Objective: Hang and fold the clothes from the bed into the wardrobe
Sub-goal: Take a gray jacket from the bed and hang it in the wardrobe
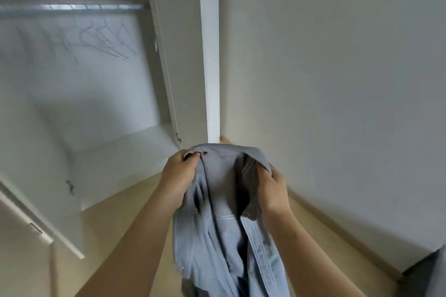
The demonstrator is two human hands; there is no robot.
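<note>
Between your two hands a grey-blue garment [217, 224] hangs bunched, its top edge stretched from one grip to the other and the rest dropping between your forearms past the bottom of the view. Your left hand [177, 177] has its fingers curled tight round the garment's upper left corner, and your right hand [272, 190] clutches a fold at the upper right, so both hands hold cloth. Pale stitched seams run down the fabric below your right hand. Above and to the left of your left hand stands the open white wardrobe [96, 103]. High in it, a metal rail [72, 7] carries several thin wire hangers [101, 38], blurred. Low beside your left forearm an open wardrobe door [36, 212] juts out. Under both hands lies a light wooden floor [115, 224], and right of your right hand rises a plain pale wall [337, 79]. Far beyond your right forearm, at the corner, sits a grey shape [429, 270] that you cannot identify.
</note>
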